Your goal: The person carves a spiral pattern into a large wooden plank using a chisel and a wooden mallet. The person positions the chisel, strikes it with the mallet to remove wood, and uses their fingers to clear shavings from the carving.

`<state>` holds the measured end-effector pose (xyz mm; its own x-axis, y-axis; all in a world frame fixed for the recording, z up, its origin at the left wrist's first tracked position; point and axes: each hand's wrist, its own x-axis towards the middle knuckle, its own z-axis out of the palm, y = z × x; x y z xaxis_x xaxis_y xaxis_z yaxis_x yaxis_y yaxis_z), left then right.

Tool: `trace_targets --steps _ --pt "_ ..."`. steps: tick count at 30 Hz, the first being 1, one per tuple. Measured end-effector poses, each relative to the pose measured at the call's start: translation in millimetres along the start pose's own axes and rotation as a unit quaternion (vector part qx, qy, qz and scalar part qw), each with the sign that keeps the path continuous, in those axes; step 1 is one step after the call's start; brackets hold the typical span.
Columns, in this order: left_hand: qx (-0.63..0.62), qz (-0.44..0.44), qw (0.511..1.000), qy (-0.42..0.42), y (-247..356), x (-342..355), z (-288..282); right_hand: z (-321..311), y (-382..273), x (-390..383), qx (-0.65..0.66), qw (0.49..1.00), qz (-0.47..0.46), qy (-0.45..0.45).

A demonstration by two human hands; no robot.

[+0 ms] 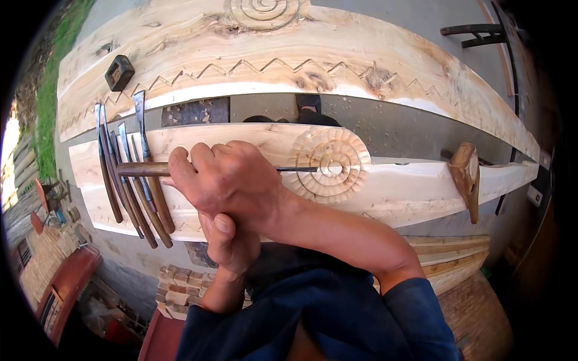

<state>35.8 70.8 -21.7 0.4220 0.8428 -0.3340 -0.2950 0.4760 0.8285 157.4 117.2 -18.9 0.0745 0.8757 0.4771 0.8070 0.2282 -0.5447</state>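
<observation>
Right hand (226, 177) clenched; left hand (236, 245) close beside, thumb (221, 231) extended

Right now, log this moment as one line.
Right hand: grips chisel | left hand: partly hidden by right | chisel tip: over carved spiral | other chisels: left end of board

A second long board (385, 45), cut with a zigzag line, lay on the far side, with a dark squarish block (124, 65) on it toward the left. Green grass (49, 114) grew at left; small pale wood blocks (180, 287) stood stacked nearer.
</observation>
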Motion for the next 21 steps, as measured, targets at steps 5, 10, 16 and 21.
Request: trace_targets --steps 5,10,16,21 --pt "0.004 -0.003 0.996 0.086 10 5 24 -5 4 2 0.056 0.998 0.031 -0.022" --pt "0.053 0.001 0.995 0.083 8 5 18 -7 10 1 0.101 0.994 0.032 0.006" --pt "0.032 0.035 0.994 0.103 7 1 24 -3 6 2 0.086 0.995 -0.013 -0.039" --pt "0.033 0.027 0.995 0.088 8 11 27 0 12 5 0.097 0.995 0.016 0.001"
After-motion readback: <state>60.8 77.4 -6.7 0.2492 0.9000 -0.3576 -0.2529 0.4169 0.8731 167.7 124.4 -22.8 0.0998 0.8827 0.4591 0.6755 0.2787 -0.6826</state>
